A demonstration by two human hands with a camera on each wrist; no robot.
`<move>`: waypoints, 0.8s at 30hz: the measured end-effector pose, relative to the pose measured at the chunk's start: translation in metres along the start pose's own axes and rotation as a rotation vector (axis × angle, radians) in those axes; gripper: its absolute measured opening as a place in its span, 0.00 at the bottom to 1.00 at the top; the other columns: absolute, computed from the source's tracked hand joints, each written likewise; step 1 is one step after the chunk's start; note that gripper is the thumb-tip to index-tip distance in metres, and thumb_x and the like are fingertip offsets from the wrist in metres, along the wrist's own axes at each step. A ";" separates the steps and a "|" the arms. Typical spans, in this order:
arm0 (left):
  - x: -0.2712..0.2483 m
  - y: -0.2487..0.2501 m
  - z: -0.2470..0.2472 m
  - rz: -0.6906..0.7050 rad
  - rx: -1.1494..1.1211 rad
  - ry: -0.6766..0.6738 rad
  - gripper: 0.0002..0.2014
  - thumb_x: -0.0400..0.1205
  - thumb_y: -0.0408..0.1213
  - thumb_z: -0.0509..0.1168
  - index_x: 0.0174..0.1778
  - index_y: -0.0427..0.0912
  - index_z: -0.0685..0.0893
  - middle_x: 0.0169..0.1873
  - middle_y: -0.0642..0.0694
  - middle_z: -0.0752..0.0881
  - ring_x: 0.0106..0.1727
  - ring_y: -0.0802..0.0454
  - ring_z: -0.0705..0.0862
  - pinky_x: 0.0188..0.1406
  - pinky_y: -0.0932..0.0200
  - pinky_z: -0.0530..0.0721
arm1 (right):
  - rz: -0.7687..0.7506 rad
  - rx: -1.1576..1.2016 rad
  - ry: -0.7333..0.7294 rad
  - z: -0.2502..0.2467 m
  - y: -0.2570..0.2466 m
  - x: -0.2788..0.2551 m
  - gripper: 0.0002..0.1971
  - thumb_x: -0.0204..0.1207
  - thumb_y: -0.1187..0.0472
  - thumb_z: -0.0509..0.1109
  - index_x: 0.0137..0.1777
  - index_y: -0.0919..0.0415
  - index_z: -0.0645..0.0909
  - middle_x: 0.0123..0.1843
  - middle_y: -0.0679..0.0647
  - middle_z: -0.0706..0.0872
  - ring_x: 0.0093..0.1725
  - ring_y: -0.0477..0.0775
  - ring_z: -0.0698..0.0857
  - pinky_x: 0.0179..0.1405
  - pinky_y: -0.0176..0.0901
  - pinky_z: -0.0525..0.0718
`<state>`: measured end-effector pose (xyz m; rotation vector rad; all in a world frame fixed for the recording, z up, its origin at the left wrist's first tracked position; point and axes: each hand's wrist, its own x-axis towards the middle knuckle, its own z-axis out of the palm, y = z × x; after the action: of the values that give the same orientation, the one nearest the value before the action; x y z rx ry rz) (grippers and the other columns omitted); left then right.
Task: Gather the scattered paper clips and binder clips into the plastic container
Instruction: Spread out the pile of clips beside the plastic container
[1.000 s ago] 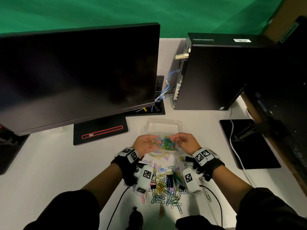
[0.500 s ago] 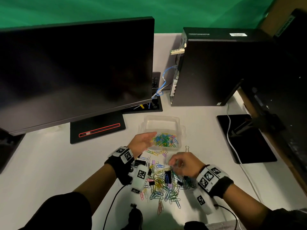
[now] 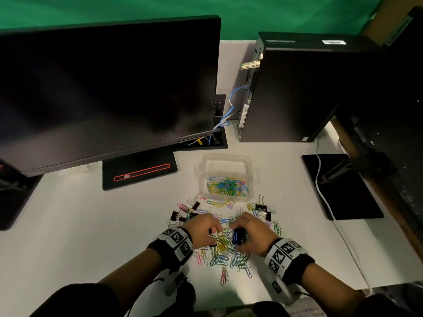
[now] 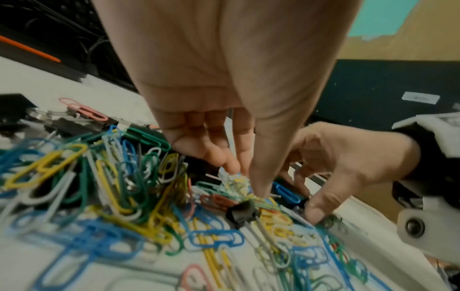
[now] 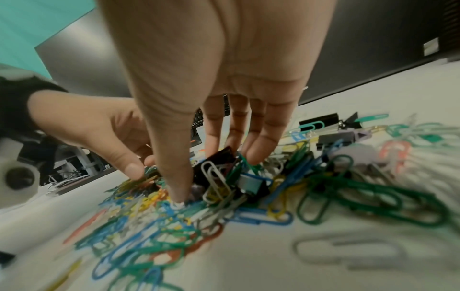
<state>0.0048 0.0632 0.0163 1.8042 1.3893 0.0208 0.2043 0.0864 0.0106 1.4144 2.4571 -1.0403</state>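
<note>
A clear plastic container [image 3: 229, 163] sits on the white table, its near half holding several coloured paper clips [image 3: 226, 186]. In front of it lies a scattered pile of paper clips [image 3: 225, 257] and black binder clips [image 3: 261, 207]. Both hands are down in that pile, side by side. My left hand [image 3: 214, 234] pinches a bunch of paper clips [image 4: 234, 181] between thumb and fingers. My right hand [image 3: 237, 236] curls thumb and fingers round a black binder clip [image 5: 224, 159] tangled with paper clips. My right hand [image 4: 336, 167] also shows in the left wrist view.
A large dark monitor [image 3: 103, 88] on a black base [image 3: 139, 173] stands at the back left, and a black computer tower [image 3: 297, 92] at the back right. A black pad [image 3: 341, 186] with a white cable [image 3: 325, 197] lies to the right of the container.
Both hands were over the container a second ago. The right hand came back to the pile first, then the left followed, and both now dig into the clips.
</note>
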 end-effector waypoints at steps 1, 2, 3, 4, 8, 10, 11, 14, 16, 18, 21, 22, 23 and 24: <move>0.000 0.000 0.003 -0.006 0.024 0.008 0.18 0.76 0.36 0.70 0.62 0.45 0.81 0.52 0.44 0.81 0.46 0.55 0.76 0.47 0.67 0.72 | 0.001 0.007 0.006 0.001 0.000 0.000 0.28 0.60 0.57 0.80 0.62 0.54 0.77 0.57 0.53 0.74 0.57 0.54 0.77 0.57 0.43 0.78; 0.001 0.000 0.005 -0.009 0.040 0.013 0.19 0.76 0.37 0.70 0.63 0.46 0.80 0.54 0.44 0.79 0.49 0.53 0.76 0.49 0.67 0.70 | 0.003 0.010 0.012 0.001 0.000 -0.001 0.28 0.60 0.58 0.80 0.61 0.54 0.76 0.55 0.52 0.73 0.57 0.54 0.77 0.56 0.44 0.78; 0.001 0.001 0.007 -0.015 0.048 0.015 0.20 0.76 0.37 0.70 0.64 0.46 0.79 0.56 0.43 0.79 0.52 0.51 0.77 0.50 0.66 0.69 | 0.007 0.009 0.016 0.002 0.000 -0.002 0.27 0.60 0.59 0.80 0.59 0.54 0.76 0.55 0.52 0.73 0.56 0.54 0.76 0.55 0.45 0.78; 0.002 0.002 0.008 -0.019 0.056 0.016 0.20 0.76 0.37 0.70 0.65 0.46 0.78 0.57 0.43 0.78 0.55 0.50 0.77 0.50 0.66 0.69 | 0.009 0.006 0.023 0.002 -0.001 -0.003 0.26 0.60 0.60 0.80 0.58 0.54 0.76 0.54 0.52 0.73 0.56 0.53 0.76 0.55 0.45 0.78; 0.004 0.005 0.011 -0.013 0.105 0.017 0.22 0.77 0.40 0.69 0.67 0.45 0.77 0.59 0.41 0.78 0.62 0.47 0.76 0.56 0.62 0.72 | -0.002 0.024 0.072 0.002 -0.001 -0.008 0.24 0.59 0.59 0.80 0.55 0.55 0.77 0.49 0.49 0.70 0.52 0.50 0.70 0.50 0.43 0.72; 0.004 0.007 0.013 -0.010 0.103 0.028 0.21 0.78 0.42 0.68 0.66 0.44 0.77 0.59 0.41 0.78 0.65 0.49 0.75 0.62 0.59 0.72 | -0.030 0.033 0.102 0.001 -0.001 -0.010 0.24 0.58 0.58 0.81 0.54 0.55 0.77 0.48 0.49 0.71 0.51 0.49 0.69 0.47 0.42 0.70; 0.004 0.008 0.015 -0.003 0.088 0.044 0.20 0.78 0.44 0.67 0.65 0.44 0.78 0.58 0.41 0.78 0.65 0.50 0.75 0.65 0.58 0.73 | -0.046 0.044 0.121 0.000 -0.001 -0.011 0.24 0.57 0.58 0.81 0.54 0.55 0.78 0.48 0.49 0.72 0.50 0.49 0.69 0.46 0.41 0.69; 0.005 0.014 0.017 0.033 -0.004 0.116 0.15 0.80 0.44 0.65 0.61 0.43 0.81 0.56 0.41 0.79 0.51 0.53 0.76 0.57 0.61 0.76 | -0.085 0.092 0.177 -0.002 -0.001 -0.014 0.24 0.56 0.59 0.82 0.52 0.57 0.79 0.49 0.52 0.77 0.50 0.49 0.70 0.43 0.37 0.67; 0.006 0.018 0.016 0.047 -0.068 0.152 0.11 0.81 0.40 0.65 0.56 0.41 0.83 0.55 0.41 0.80 0.46 0.56 0.75 0.46 0.67 0.74 | -0.107 0.106 0.204 -0.005 -0.002 -0.015 0.23 0.57 0.59 0.82 0.51 0.57 0.79 0.50 0.54 0.78 0.50 0.50 0.71 0.43 0.34 0.68; 0.007 0.019 0.016 0.057 -0.097 0.173 0.08 0.81 0.38 0.64 0.52 0.39 0.83 0.52 0.41 0.81 0.44 0.54 0.78 0.41 0.68 0.72 | -0.105 0.152 0.229 -0.006 -0.002 -0.016 0.22 0.57 0.61 0.82 0.50 0.58 0.80 0.48 0.51 0.76 0.49 0.50 0.73 0.45 0.40 0.72; 0.007 0.020 0.016 0.042 -0.159 0.190 0.09 0.81 0.38 0.65 0.54 0.39 0.80 0.44 0.51 0.77 0.42 0.54 0.79 0.41 0.66 0.72 | -0.079 0.298 0.265 -0.006 -0.002 -0.017 0.21 0.56 0.65 0.83 0.49 0.57 0.81 0.46 0.47 0.72 0.49 0.52 0.77 0.52 0.50 0.83; 0.007 0.021 0.015 0.037 -0.170 0.186 0.11 0.81 0.38 0.64 0.57 0.39 0.79 0.43 0.53 0.78 0.41 0.55 0.79 0.39 0.66 0.71 | -0.078 0.352 0.274 -0.006 -0.003 -0.018 0.21 0.56 0.67 0.82 0.47 0.54 0.81 0.45 0.45 0.72 0.49 0.53 0.78 0.52 0.52 0.85; 0.008 0.021 0.016 0.038 -0.181 0.178 0.13 0.81 0.38 0.64 0.60 0.40 0.78 0.45 0.52 0.80 0.40 0.56 0.78 0.39 0.66 0.71 | -0.082 0.397 0.288 -0.006 -0.003 -0.019 0.21 0.56 0.68 0.82 0.46 0.50 0.81 0.46 0.44 0.71 0.50 0.53 0.79 0.51 0.53 0.86; 0.009 0.021 0.015 0.041 -0.194 0.170 0.14 0.82 0.37 0.64 0.63 0.40 0.77 0.47 0.50 0.82 0.40 0.57 0.78 0.40 0.66 0.72 | -0.084 0.426 0.304 -0.005 -0.003 -0.019 0.22 0.56 0.70 0.81 0.44 0.47 0.80 0.46 0.43 0.71 0.51 0.53 0.80 0.51 0.53 0.87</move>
<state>0.0324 0.0607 0.0150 1.6994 1.4150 0.3263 0.2138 0.0751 0.0241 1.7105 2.6275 -1.5447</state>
